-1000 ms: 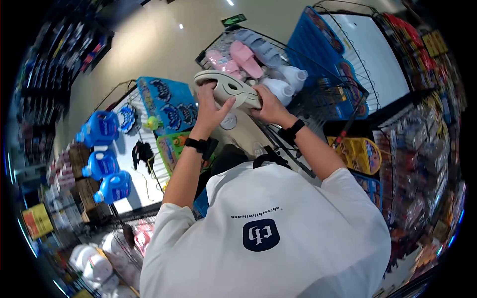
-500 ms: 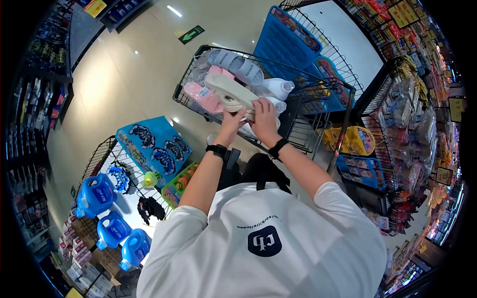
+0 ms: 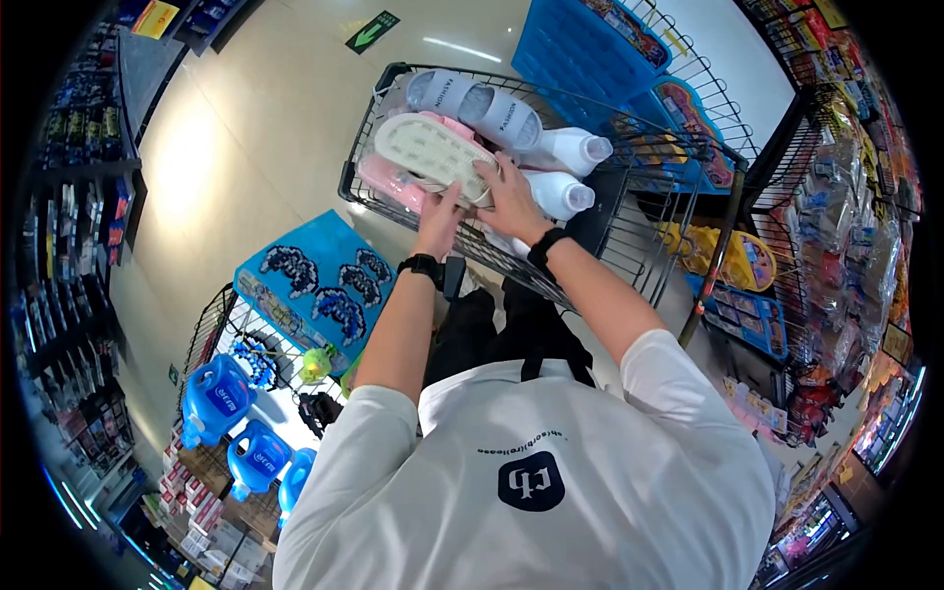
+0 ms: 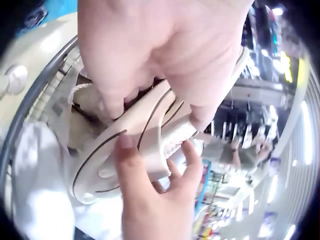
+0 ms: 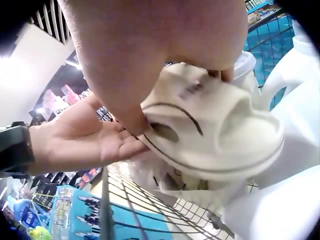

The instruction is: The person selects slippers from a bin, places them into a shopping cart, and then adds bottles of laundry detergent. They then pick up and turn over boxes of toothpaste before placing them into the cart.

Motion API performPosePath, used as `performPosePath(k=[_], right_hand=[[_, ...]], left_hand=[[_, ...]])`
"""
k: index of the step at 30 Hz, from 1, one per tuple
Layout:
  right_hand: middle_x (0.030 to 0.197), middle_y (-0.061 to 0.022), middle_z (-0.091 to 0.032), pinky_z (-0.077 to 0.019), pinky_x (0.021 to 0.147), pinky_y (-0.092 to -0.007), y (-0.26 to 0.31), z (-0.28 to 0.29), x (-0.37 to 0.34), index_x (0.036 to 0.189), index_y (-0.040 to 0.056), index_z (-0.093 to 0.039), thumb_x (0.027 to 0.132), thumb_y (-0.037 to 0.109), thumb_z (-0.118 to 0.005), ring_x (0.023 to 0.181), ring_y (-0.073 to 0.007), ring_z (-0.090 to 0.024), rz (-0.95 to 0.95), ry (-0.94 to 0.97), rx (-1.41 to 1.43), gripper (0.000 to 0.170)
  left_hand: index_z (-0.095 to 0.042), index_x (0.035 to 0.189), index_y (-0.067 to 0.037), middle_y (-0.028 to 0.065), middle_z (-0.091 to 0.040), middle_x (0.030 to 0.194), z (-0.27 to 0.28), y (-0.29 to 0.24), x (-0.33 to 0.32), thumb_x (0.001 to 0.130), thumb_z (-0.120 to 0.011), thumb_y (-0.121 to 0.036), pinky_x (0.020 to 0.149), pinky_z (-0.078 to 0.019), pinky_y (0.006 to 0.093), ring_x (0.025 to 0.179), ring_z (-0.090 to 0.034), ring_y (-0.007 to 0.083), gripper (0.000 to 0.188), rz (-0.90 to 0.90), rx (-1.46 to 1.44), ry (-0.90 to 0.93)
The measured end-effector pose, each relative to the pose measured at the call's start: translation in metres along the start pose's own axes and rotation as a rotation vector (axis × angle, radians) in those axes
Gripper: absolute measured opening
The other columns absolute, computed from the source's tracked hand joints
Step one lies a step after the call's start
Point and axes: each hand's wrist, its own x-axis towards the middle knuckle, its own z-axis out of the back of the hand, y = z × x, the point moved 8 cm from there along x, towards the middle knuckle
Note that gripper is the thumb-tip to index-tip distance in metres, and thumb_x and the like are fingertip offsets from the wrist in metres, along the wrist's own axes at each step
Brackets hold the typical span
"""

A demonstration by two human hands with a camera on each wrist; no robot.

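Cream slippers are held over the cart by both hands, a pale textured sole facing up in the head view. My left hand grips the near end, thumb and fingers on either side in the left wrist view. Close beside it, my right hand pinches the same end. In the right wrist view, a cream slipper shows a dark curved line and a hole, with my left palm turned up against its edge. Part of the slippers is hidden by the hands.
The wire cart holds grey slippers, pink slippers and white bottles. Left of my legs, a display carries a blue box and blue jugs. Racks of packaged goods stand at the right.
The cream slippers have come down towards the cart and turned, so a sole now faces up. Both hands have moved with them and still grip them. The view has shifted closer over the cart.
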Motion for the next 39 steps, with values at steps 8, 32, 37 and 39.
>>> performPosePath(k=[8, 32, 37, 39], right_hand=[[0.138, -0.0209, -0.034, -0.0385, 0.099, -0.0499, -0.01, -0.001, 0.0, 0.133, 0.0205, -0.045, 0.057, 0.036, -0.085, 0.119, -0.0453, -0.042, 0.064, 0.022, 0.079, 0.087], [0.109, -0.0353, -0.054, -0.0467, 0.085, -0.0477, -0.031, -0.086, -0.12, 0.127, -0.0126, -0.03, 0.08, -0.001, -0.051, 0.102, -0.0452, -0.057, 0.079, 0.901, -0.01, 0.053], [0.102, -0.036, -0.057, -0.0475, 0.082, -0.0473, -0.014, -0.092, -0.1, 0.119, -0.0108, -0.035, 0.081, -0.003, -0.046, 0.096, -0.0479, -0.058, 0.215, 0.853, 0.086, 0.04], [0.106, -0.0381, -0.054, -0.0469, 0.084, -0.047, -0.015, -0.103, -0.094, 0.115, -0.0141, -0.036, 0.078, -0.002, -0.048, 0.1, -0.0473, -0.057, 0.095, 0.994, -0.037, 0.041]], left_hand=[[-0.047, 0.123, 0.004, 0.0102, -0.06, 0.111, 0.016, -0.008, -0.018, 0.093, -0.061, -0.029, 0.079, -0.0501, 0.0301, 0.094, -0.059, 0.0166, 0.047, 0.152, 0.465, -0.101], [-0.054, 0.109, 0.0, 0.0061, -0.061, 0.083, 0.307, 0.013, -0.347, 0.095, -0.052, -0.016, 0.056, -0.0484, 0.026, 0.064, -0.059, 0.013, 0.021, 0.104, 0.494, -0.889], [-0.055, 0.111, 0.0, 0.0088, -0.063, 0.086, 0.338, 0.067, -0.399, 0.095, -0.051, -0.018, 0.059, -0.0485, 0.0284, 0.07, -0.06, 0.014, 0.024, -0.068, 0.746, -0.87], [-0.055, 0.111, -0.002, 0.0071, -0.063, 0.089, 0.314, 0.11, -0.423, 0.095, -0.052, -0.022, 0.062, -0.0491, 0.0282, 0.073, -0.061, 0.0148, 0.026, 0.079, 0.534, -0.883]])
